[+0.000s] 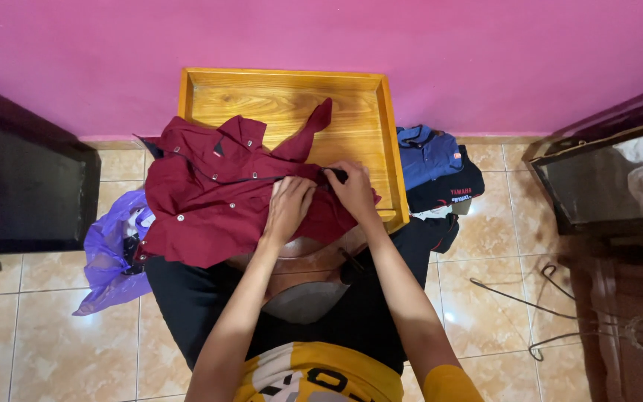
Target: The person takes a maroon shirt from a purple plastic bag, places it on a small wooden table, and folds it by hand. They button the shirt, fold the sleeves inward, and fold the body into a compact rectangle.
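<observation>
Two hands at work on one dark red shirt [221, 195], seen from the head view, looking straight down. Left hand [289, 205] pressed flat on the cloth, fingers bent and closed lightly on a fold near the middle seam, likely to keep the soft fabric from sliding. Right hand [353, 187] just beside it, fingers pinched shut on the shirt edge at a small dark part, maybe a button or a zip pull; too small to tell. Shirt spread half over a wooden tray [381, 119] with raised rim and yellow varnished grain, half over the knees in black trousers [187, 298]; one sleeve thrown up onto the tray. Cloth matte and creased, with small pale snap buttons. At the left, a thin purple plastic bag [106, 260], shiny and crumpled, on the beige tile floor [31, 327]. At the right of the tray, folded blue and black clothes [433, 171] in a small pile. Wire hangers [530, 305] on the floor further right. Pink wall [448, 52] behind, smooth.
</observation>
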